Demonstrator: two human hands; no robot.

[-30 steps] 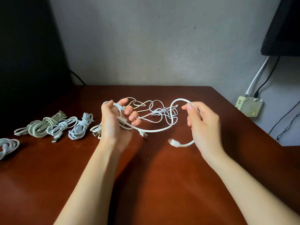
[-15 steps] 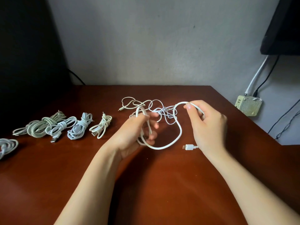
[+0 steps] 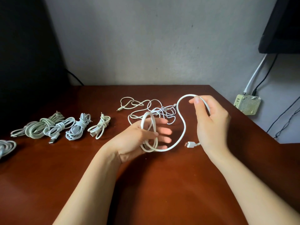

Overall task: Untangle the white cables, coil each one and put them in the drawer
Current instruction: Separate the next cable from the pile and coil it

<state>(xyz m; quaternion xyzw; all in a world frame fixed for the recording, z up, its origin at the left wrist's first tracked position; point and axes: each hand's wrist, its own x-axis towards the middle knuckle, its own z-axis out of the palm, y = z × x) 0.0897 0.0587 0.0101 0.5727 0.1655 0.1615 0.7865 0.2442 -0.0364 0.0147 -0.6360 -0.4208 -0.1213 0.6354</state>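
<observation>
A thick white cable runs between both hands above the brown table. My left hand is palm up with its fingers stretched out, two loops of this cable lie round it and the thumb pins them. My right hand pinches the cable's arc near its top. The cable's free plug hangs beside the right wrist. A tangle of thin white cables lies on the table just behind the hands. No drawer is in view.
Several coiled cables lie in a row at the left: a small one, a bluish one, a greenish one. A beige adapter box with wires hangs on the right wall. The table's right edge is close.
My left hand moved right, away from the coiled bundles, and turned palm up with cable loops round it. My right hand swung the cable's arc toward it.
</observation>
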